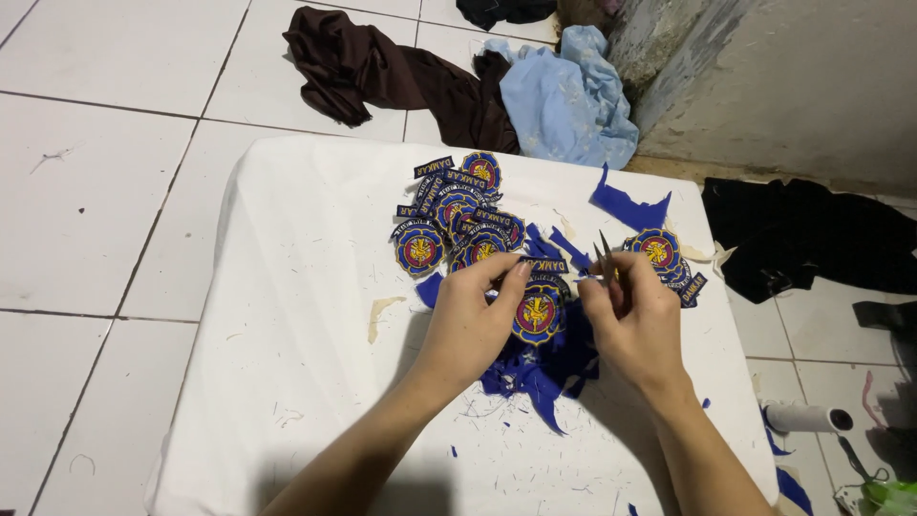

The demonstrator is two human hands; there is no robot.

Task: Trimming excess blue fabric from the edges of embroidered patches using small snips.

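My left hand [475,320] pinches a round blue embroidered patch [538,311] with a red and yellow centre, holding it above the white cloth-covered table [287,334]. My right hand [630,320] grips small metal scissors [605,256], blades pointing up, at the patch's right edge. Blue fabric trimmings [535,373] lie under both hands. A pile of similar patches [458,215] sits behind my left hand, and a small stack of patches [669,263] lies just right of my right hand.
A blue fabric scrap [626,205] lies near the table's far edge. On the tiled floor are a brown garment [382,72], a light blue cloth [564,100], black cloth [812,234] at right, and a white roll [802,418].
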